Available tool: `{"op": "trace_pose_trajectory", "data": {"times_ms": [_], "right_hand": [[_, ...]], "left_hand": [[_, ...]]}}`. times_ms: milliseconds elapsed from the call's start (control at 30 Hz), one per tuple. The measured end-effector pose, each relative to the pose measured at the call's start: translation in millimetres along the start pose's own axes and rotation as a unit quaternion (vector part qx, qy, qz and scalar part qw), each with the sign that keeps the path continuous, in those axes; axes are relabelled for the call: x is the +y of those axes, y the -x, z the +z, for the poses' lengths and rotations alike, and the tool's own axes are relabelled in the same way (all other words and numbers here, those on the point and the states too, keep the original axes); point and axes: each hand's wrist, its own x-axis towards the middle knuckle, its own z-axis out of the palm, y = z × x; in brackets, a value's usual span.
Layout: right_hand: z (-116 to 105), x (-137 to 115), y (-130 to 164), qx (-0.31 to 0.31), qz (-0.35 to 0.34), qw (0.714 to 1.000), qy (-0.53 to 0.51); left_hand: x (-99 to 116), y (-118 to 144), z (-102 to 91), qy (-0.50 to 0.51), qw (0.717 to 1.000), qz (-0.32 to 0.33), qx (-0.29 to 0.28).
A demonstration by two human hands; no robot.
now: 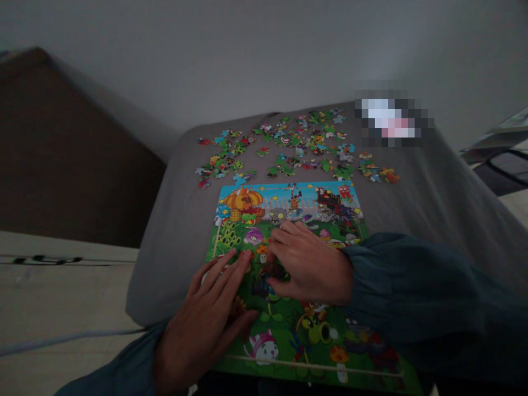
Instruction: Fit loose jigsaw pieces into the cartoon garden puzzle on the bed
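Observation:
A brightly printed puzzle board (231, 360) with cartoon plants and zombies lies on a grey cloth surface, a light line running along its border. My left hand (210, 305) rests flat on the board's left part, fingers stretched forward and thumb apart, covering some of the picture. My right hand (307, 264) is over the middle of the board with its fingers curled downward and thumb bent in. Whatever its fingertips hold, if anything, is hidden by the hand. Beyond the board's far edge lie many loose puzzle pieces (292, 137), scattered in a wide band.
The grey cloth-covered surface (165, 264) has rounded corners and meets a pale wall (231, 60). At the left stands a dark brown panel (74, 159). A pale cable (82, 334) runs at the lower left. A pixelated patch hides something at the far right corner.

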Motion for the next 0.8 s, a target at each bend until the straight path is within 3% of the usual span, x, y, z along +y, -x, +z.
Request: {"op": "trace_pose_trajectory", "data": {"times_ms": [333,800], "right_hand": [[-1.1,-2.5,0.6,0.001,0.013,1.0,-0.007],[-4.0,1.0,2.6,-0.002,-0.065,0.997,0.033]], "left_hand": [[-16.7,3.2,1.2,0.003,0.999,0.039,-0.023],[-20.0,6.2,4.6,-0.005,0.998,0.06,-0.015]]}}
